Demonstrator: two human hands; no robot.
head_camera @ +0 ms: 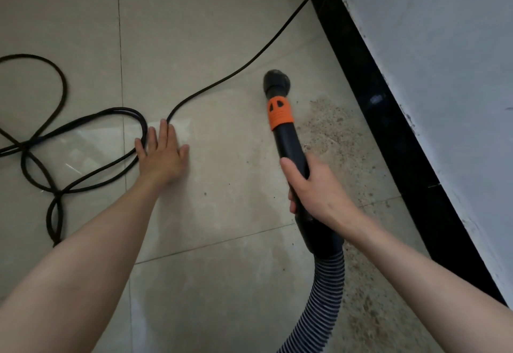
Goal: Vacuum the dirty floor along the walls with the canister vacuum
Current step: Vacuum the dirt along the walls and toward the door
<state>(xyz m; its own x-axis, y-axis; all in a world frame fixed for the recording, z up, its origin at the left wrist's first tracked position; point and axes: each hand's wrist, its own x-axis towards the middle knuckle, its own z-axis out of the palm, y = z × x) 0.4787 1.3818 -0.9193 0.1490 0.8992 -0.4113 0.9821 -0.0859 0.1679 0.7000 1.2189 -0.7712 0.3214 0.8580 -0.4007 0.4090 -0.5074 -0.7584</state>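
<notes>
At 3 o'clock of the head view, the right hand (311, 186) gripped the vacuum wand (288, 141), nozzle (276, 82) on the tile beside the dirt patch (330, 133). The left hand (162, 153) lay spread near the power cord (222, 80). Judged mid-sweep; next the nozzle should go toward the black baseboard (388, 119).

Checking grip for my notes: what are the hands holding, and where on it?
The right hand grips the vacuum wand on its black tube below the orange collar. The left hand holds nothing.
</notes>
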